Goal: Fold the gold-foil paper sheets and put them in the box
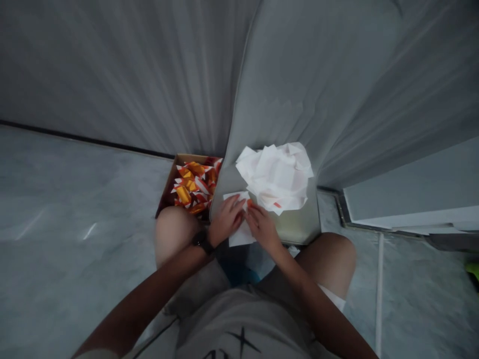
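I sit on the floor with my knees apart, facing a grey corner. Both hands rest on a white paper sheet (239,234) with an orange-red edge, lying on a grey board (299,224). My left hand (225,218), with a black watch at the wrist, presses the sheet's left side with bent fingers. My right hand (263,226) pinches the sheet's top edge beside it. A loose pile of white papers (277,175) lies on the board just beyond my fingers.
A brown cardboard box (167,185) of folded orange, red and white paper pieces (194,187) stands on the floor by my left knee. Grey walls close in ahead. A metal door track (342,207) runs at the right.
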Demonstrator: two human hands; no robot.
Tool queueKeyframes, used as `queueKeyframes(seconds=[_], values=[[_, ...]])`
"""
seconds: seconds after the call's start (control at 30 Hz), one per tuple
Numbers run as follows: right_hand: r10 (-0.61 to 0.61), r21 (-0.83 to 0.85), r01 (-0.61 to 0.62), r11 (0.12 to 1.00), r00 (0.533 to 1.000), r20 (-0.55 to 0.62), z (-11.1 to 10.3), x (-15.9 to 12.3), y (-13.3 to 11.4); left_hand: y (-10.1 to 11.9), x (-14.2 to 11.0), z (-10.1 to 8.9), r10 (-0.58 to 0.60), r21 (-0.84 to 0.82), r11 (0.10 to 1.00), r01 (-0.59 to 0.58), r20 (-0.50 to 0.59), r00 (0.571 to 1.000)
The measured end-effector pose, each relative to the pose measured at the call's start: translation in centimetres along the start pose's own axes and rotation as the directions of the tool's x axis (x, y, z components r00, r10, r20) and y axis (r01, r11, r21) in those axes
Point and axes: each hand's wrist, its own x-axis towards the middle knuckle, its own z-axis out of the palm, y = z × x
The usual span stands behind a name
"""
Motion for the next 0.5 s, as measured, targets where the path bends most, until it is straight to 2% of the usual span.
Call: queueKeyframes(seconds=[0.17, 0.27, 0.37, 0.43, 0.5], values=[[-0.05, 0.024, 0.05, 0.998, 0.999, -0.016, -0.5, -2.4, 0.3, -0.5, 1.4, 0.6, -0.052, 0.106, 0.993, 0.046, 0.052, 0.997], [-0.029, -0.012, 0.029, 1.0, 0.999, -0.017, 0.0, -3.9, 0.2, -0.6, 2.1, 1.0, -0.123, 0.111, 0.987, 0.12, 0.024, 0.992], [0.1, 0.025, -0.098, 0.995, 0.988, -0.114, 0.7, -4.5, -0.1, -0.5, 2.4, 1.5, -0.188, 0.111, 0.975, 0.194, -0.062, 0.98], [0.244, 0.074, -0.234, 0.969, 0.948, -0.203, 0.7, -4.3, -0.1, -0.5, 2.5, 1.9, -0.195, 0.148, 0.966, 0.211, -0.12, 0.973], [0.377, 0.087, -0.366, 0.926, 0.9, -0.218, 0.3, -3.7, -0.1, -0.4, 2.4, 2.1, -0.13, 0.179, 0.973, 0.149, -0.116, 0.985]])
